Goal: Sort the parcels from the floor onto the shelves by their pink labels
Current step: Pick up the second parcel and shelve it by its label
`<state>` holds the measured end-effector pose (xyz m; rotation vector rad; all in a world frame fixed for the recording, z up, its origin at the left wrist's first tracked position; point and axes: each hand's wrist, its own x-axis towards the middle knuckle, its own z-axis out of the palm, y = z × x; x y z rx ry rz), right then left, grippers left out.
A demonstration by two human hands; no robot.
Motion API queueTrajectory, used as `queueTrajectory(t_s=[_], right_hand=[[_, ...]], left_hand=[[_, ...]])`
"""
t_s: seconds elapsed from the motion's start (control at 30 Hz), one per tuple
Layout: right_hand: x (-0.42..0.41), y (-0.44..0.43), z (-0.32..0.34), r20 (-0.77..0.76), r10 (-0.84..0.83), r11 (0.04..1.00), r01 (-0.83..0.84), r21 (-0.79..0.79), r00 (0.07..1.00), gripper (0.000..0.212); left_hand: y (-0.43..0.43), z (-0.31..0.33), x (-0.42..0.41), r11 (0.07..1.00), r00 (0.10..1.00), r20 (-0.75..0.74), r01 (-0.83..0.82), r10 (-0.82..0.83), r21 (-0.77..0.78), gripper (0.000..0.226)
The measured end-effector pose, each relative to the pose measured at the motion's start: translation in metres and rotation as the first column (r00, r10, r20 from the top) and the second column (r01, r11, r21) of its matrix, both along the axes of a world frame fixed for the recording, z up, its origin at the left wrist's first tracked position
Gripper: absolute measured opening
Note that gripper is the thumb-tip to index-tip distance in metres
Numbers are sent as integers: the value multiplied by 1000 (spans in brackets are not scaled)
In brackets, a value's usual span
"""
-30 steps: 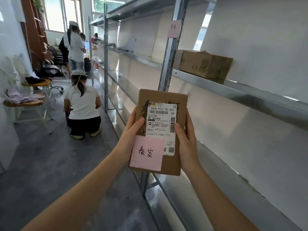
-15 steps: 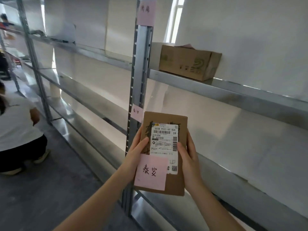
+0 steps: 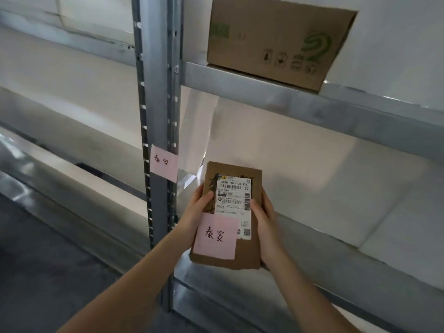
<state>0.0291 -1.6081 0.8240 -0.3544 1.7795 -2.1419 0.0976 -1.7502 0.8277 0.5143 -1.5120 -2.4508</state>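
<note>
A flat brown cardboard parcel (image 3: 247, 251) is held upright in front of the metal shelving. My left hand (image 3: 194, 215) grips its left edge and my right hand (image 3: 264, 219) its right edge. It carries a white shipping label (image 3: 234, 200) and a pink handwritten note (image 3: 216, 235) at its lower left. A pink note with the same two characters (image 3: 164, 162) is stuck on the grey shelf upright (image 3: 156, 92), just left of and above the parcel. The parcel sits level with the middle shelf bay (image 3: 336, 188).
A larger brown cardboard box (image 3: 276, 37) with a green swirl logo stands on the upper shelf (image 3: 288, 97). A lower shelf rail (image 3: 336, 260) runs behind my hands. More metal shelves extend left. Grey floor (image 3: 48, 272) lies at the lower left.
The view has swung right and closer to the shelving; the crouching person has left the frame. The parcel stays in both hands, now beside the pink note on the upright.
</note>
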Motion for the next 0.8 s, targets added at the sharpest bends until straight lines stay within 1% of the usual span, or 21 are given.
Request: queueTrajectory(t_s=[0.1,0.17,0.23,0.3,0.37,0.43,0.53,0.63,0.67,0.7,0.73,0.77,0.8], right_hand=[[-11,-14,-8,53,-36,998,34,46,998,39],[-18,-22,-10,92,-61,995,54,80,994,36],[-25,-30,-9,132,-100,989,84,122,986,35],[-34,-37,-9,170,-129,981,101,166,977,41],[-43,-43,-9,230,-158,976,116,186,960,49],[-54,-48,-11,269,-179,968,121,221,946,49],[-67,-54,-16,280,-196,955,118,272,940,46],[-70,-56,-13,221,-210,929,124,347,952,47],[-67,-57,-8,186,-222,907,133,399,957,48],[-63,-59,-3,127,-249,872,165,461,960,46],[-57,-59,1,28,-276,822,221,525,961,45],[-50,-58,5,-115,-285,753,297,587,952,43],[-39,-57,11,-291,-263,668,391,633,920,41]], left_hand=[[-17,-9,-18,1000,999,38,28,-28,8,31],[-28,-14,-29,999,997,65,37,-37,6,32],[-37,-18,-39,998,993,100,57,-58,18,27],[-46,-20,-48,994,985,141,98,-103,45,24],[-55,-21,-59,989,972,184,142,-148,50,30],[-62,-20,-69,983,949,256,173,-183,60,31],[-70,-19,-83,983,924,336,177,-183,51,30],[-72,-19,-89,983,906,387,182,-174,16,37],[-72,-20,-92,982,904,394,187,-165,-18,38],[-72,-22,-95,976,914,382,192,-138,-107,40],[-73,-25,-100,948,934,347,184,-87,-258,39],[-75,-27,-105,883,958,284,153,-23,-444,36],[-78,-26,-111,770,978,208,107,34,-628,32]])
